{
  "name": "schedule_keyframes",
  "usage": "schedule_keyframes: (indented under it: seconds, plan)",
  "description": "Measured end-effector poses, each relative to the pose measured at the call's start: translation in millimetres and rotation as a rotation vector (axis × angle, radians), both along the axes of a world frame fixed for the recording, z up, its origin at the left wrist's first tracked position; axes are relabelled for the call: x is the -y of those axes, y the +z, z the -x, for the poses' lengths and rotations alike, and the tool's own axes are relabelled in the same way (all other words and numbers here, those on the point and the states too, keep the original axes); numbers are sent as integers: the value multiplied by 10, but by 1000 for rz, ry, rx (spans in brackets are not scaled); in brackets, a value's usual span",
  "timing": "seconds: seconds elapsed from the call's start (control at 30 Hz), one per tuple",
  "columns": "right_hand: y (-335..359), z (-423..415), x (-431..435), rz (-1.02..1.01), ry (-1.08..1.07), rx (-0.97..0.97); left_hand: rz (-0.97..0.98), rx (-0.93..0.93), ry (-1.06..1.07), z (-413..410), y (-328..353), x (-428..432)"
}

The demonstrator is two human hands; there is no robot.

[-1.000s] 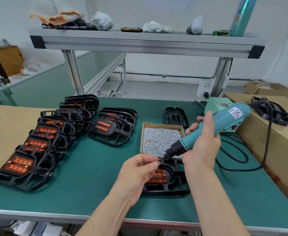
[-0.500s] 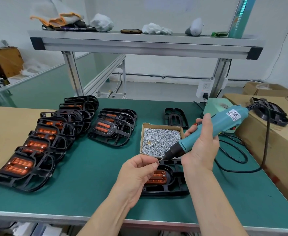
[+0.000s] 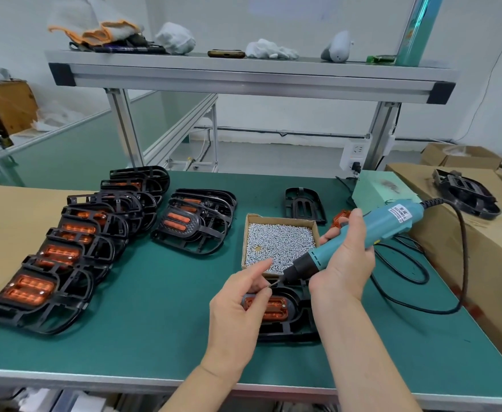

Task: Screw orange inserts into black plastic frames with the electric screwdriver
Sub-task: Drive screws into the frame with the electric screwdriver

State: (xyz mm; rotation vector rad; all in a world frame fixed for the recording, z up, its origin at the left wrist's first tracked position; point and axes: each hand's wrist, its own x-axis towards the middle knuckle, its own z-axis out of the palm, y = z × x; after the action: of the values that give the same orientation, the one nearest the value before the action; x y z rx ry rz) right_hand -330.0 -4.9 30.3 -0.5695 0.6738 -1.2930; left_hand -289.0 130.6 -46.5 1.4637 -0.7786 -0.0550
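Green bench (image 3: 160,307) held the black frame (image 3: 288,331) with its orange insert (image 3: 273,307) near us. Our left hand (image 3: 237,310) pinched a screw (image 3: 270,285) at the bit (image 3: 278,281); right hand (image 3: 344,263) gripped the electric screwdriver (image 3: 386,224). Screw looked tiny, slippery; we'd pinch its shank.

Green-matted workbench (image 3: 154,307) carries overlapping rows of black plastic frames with orange inserts (image 3: 62,254) at left, open cardboard box of silver screws (image 3: 282,219) mid-table, single black frame (image 3: 291,328) near the front edge.

place: factory assy bench | evid: green mat (image 3: 166,307), alu-profile shelf (image 3: 243,75), screw box (image 3: 280,217), stacked black frames (image 3: 124,209)
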Motion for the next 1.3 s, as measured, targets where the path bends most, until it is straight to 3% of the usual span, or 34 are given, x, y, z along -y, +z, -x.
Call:
schedule_keyframes:
  seconds: [0.2,0.37,0.53,0.63,0.87,1.3]
  plan:
    - [-33,-34,-8,32,17,-50,-90,249,62,-58,31,-45]
    - [-19,-101,-45,129,22,-86,-211,193,24,-142,-14,-160]
    - [-58,-191,-109,235,40,-128,-547,290,-106,-347,-172,-348]
    - [-109,-258,-200,319,84,-170,-637,362,-143,-380,-201,-340]
    - [-151,-349,-380,449,176,-194,-679,354,-123,-402,-234,-327]
    - [-138,-391,-448,486,195,-236,-679,395,-107,-414,-236,-322]
